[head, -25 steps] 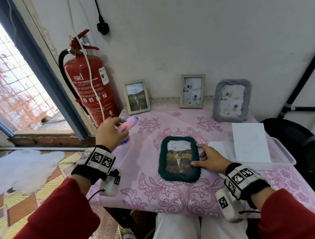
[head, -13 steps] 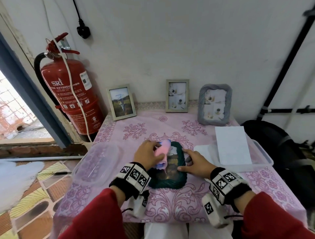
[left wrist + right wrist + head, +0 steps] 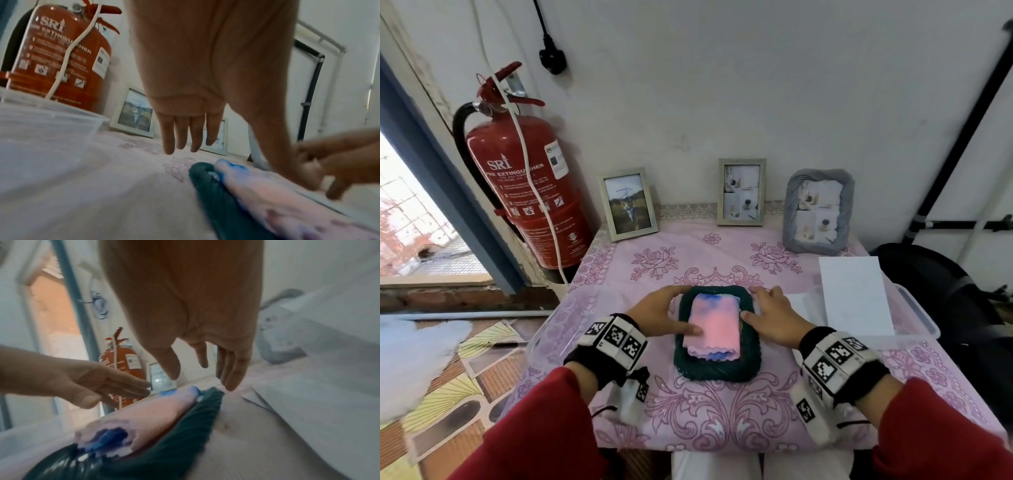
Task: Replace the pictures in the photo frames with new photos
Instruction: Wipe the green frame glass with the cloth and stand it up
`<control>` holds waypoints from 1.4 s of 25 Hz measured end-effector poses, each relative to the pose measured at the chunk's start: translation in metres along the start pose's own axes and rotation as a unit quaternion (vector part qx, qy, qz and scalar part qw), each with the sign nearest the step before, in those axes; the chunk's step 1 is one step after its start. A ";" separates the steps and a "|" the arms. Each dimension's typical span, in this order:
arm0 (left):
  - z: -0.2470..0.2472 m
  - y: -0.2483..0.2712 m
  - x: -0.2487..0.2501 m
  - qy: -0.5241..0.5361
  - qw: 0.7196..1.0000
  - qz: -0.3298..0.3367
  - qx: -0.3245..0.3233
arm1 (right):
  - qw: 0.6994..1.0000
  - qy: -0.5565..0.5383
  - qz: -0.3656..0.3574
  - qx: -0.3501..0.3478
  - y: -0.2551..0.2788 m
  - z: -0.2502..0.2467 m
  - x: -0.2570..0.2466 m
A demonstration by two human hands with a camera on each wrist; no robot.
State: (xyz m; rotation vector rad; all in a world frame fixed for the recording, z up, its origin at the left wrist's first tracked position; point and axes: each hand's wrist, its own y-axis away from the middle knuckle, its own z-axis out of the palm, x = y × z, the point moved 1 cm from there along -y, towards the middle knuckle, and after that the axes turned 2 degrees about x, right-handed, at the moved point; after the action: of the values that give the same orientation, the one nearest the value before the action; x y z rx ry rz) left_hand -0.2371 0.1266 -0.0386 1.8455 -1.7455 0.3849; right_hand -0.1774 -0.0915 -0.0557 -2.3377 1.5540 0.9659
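A table in a pink floral cloth carries a dark green frame at centre, three standing frames behind it, and clear plastic tubs on either side.

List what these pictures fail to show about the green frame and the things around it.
- Green frame: its picture, head view, covered by the pink cloth.
- Left hand: thumb contact, left wrist view, blurred.
- White sheet: any print, too faint.

soft cloth on glossy ribbed frame
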 end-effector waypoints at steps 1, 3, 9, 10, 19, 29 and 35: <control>-0.001 0.000 -0.004 -0.033 0.998 -0.013 -0.051 | 0.998 0.040 -0.039 0.036 -0.001 -0.001 -0.010; 0.001 -0.003 -0.009 -0.099 0.989 -0.018 -0.108 | 0.989 0.079 -0.116 0.037 -0.004 0.005 -0.032; 0.012 -0.008 -0.019 -0.187 0.975 -0.002 -0.118 | 0.961 0.234 -0.132 -0.068 -0.020 0.038 -0.045; 0.012 -0.008 -0.021 -0.186 0.976 0.004 -0.116 | 0.956 0.254 -0.139 -0.055 -0.025 0.037 -0.045; 0.014 -0.012 -0.023 -0.235 0.965 0.018 -0.116 | 0.928 0.232 -0.283 -0.070 -0.004 0.037 -0.044; 0.013 -0.009 -0.022 -0.226 0.966 0.018 -0.127 | 0.869 0.417 -0.266 -0.002 -0.008 0.009 -0.021; 0.015 -0.010 -0.025 -0.201 0.972 0.029 -0.119 | 0.905 0.372 -0.206 -0.015 -0.046 0.022 -0.048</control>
State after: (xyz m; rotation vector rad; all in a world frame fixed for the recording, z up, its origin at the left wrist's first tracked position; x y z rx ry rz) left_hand -0.2327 0.1383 -0.0668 1.7864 -2.0090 -0.1880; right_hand -0.1582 -0.0238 -0.0535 -3.0719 1.1023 -0.0270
